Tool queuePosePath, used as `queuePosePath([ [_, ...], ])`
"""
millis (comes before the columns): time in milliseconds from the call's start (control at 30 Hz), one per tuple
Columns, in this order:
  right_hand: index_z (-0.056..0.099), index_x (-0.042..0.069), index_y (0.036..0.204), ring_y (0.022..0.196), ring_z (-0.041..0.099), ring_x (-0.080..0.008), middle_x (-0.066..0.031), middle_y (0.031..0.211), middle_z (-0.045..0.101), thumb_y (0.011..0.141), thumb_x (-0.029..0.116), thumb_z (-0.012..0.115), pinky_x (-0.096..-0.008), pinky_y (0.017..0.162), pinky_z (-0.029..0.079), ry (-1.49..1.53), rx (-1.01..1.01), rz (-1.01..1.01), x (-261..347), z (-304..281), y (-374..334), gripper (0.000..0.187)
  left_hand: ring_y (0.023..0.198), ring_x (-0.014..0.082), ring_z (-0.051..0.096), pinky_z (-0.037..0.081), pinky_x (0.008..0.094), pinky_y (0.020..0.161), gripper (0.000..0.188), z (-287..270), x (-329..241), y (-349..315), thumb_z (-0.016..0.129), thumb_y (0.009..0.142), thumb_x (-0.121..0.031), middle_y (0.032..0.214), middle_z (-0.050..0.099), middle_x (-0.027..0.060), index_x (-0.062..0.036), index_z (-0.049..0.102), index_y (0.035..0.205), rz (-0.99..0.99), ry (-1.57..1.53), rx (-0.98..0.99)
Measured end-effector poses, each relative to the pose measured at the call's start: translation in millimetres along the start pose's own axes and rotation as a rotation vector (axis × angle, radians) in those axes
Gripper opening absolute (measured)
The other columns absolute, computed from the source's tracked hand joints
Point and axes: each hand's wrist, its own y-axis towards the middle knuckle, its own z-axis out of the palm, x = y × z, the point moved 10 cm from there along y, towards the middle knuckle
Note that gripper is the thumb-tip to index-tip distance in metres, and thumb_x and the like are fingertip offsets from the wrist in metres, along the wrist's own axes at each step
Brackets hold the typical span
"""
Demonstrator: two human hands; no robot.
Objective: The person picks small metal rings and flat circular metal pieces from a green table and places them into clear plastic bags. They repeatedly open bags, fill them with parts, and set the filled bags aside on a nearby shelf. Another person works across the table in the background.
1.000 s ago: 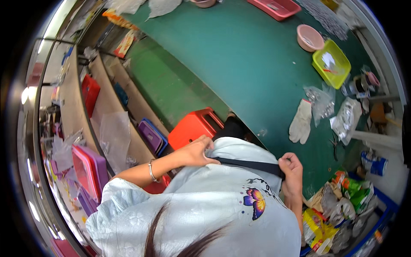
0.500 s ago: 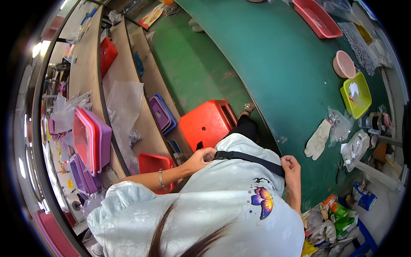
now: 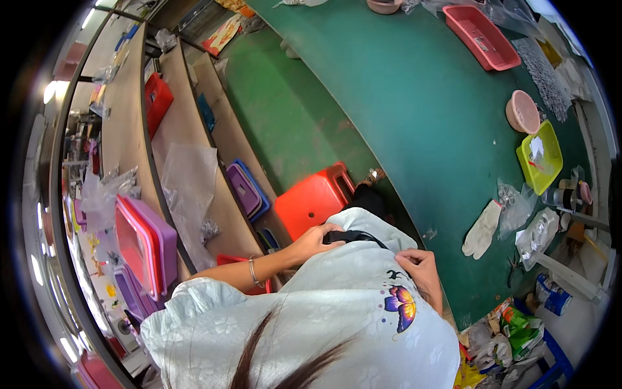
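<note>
A black strap [image 3: 357, 236] with a buckle lies around my waist over the pale blue shirt [image 3: 324, 305], which has a butterfly print. My left hand [image 3: 319, 240], a bangle on its wrist, is closed on the strap's left part by the buckle. My right hand [image 3: 421, 267] is pinched closed at the right side of the waist, against a fold of the shirt. What its fingertips hold is hidden; the strap's right end runs out of sight under the cloth.
A red stool [image 3: 314, 202] stands ahead, between wooden shelves [image 3: 194, 155] and the green table [image 3: 414, 117]. The table bears a white glove [image 3: 482, 230], a lime tray [image 3: 541, 155], a pink bowl [image 3: 522, 111] and a red tray [image 3: 483, 39]. Stacked bins [image 3: 146, 246] stand at left.
My right hand has moved inward and slightly down along the waist. The strap, stretched straight across before, now bends and its right part is covered by shirt. My left hand still holds it.
</note>
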Motion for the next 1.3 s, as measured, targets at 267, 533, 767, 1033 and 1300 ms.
queuePosePath([
  [267,0.067,-0.003,0.092,0.066,0.052,-0.0057,0.0005,0.071,0.061,0.081,0.018,0.068,-0.0204,0.060,0.041,0.063,-0.135,-0.012,30,-20,44,0.023,0.083,0.0176,0.058,0.045,0.0295,0.075,0.038,-47,-26,51,0.072,0.075,-0.020,0.090,0.060,0.0092,-0.0016,0.055,0.104,0.216,0.160,-0.036],
  [533,0.066,-0.004,0.080,0.061,0.051,-0.0061,-0.0002,0.066,0.060,0.078,0.015,0.069,-0.0230,0.054,0.040,-0.014,-0.104,0.090,67,-27,40,0.019,0.080,0.0131,0.058,0.046,0.0261,0.074,0.032,-102,-62,77,0.072,0.078,-0.019,0.088,0.063,0.0068,-0.0034,0.060,0.103,0.196,0.005,-0.121],
  [767,0.062,0.000,0.081,0.050,0.045,-0.0045,0.0023,0.062,0.054,0.079,0.008,0.067,-0.0203,0.044,0.032,0.425,-0.628,0.005,105,-92,-59,0.010,0.084,0.0086,0.055,0.045,0.0242,0.076,0.025,-187,61,68,0.068,0.083,-0.019,0.089,0.064,0.0050,-0.0009,0.063,0.099,-0.297,-0.051,-0.352],
  [1033,0.051,0.001,0.084,0.038,0.037,-0.0037,0.0037,0.052,0.043,0.081,0.025,0.068,-0.0193,0.034,0.023,0.365,-0.938,-0.543,250,-135,-158,0.029,0.095,0.0126,0.054,0.042,0.0268,0.082,0.028,-223,197,89,0.067,0.083,-0.018,0.100,0.060,0.0080,0.0012,0.059,0.102,-0.514,0.159,-0.075],
  [1300,0.055,0.001,0.084,0.040,0.035,-0.0024,0.0047,0.054,0.044,0.085,0.016,0.058,-0.0189,0.037,0.024,0.000,-0.783,-0.477,389,-163,-69,0.015,0.100,0.0157,0.052,0.041,0.0290,0.086,0.034,-202,213,169,0.067,0.082,-0.017,0.107,0.057,0.0098,0.0013,0.055,0.108,-0.372,0.082,-0.110],
])
